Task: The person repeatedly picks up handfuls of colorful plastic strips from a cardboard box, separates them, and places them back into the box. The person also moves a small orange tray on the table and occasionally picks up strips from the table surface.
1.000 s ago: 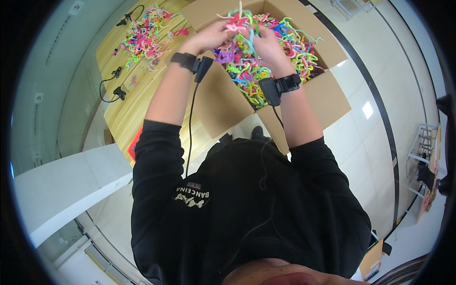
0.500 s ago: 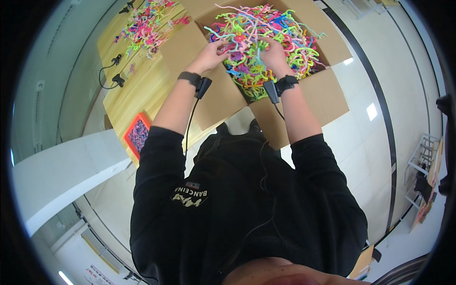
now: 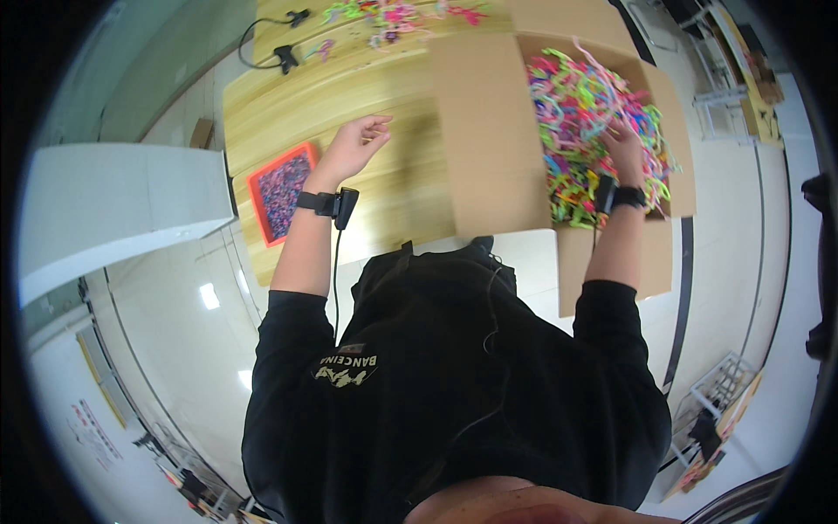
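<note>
My left hand point(image 3: 358, 144) hovers over the wooden table left of the cardboard box, its fingers apart and slightly curled with nothing in them. My right hand point(image 3: 622, 148) is inside the open cardboard box point(image 3: 485, 131), fingers bent around a few of the colourful fuzzy, wavy strands point(image 3: 567, 105) that fill it; exactly which it grips is blurred. Both wrists wear black straps with small devices and cables.
The wooden table point(image 3: 323, 105) carries a red tray point(image 3: 281, 190) of small purple-blue bits on the left, more colourful strands point(image 3: 393, 17) at the back and black clamps point(image 3: 284, 58) on a cable. A pale counter point(image 3: 127, 205) stands left; racks and furniture point(image 3: 724, 79) are at right.
My left hand has left the box and moved down and left over the table. My right hand stays in the box. The view has turned, shifting box and table rightward.
</note>
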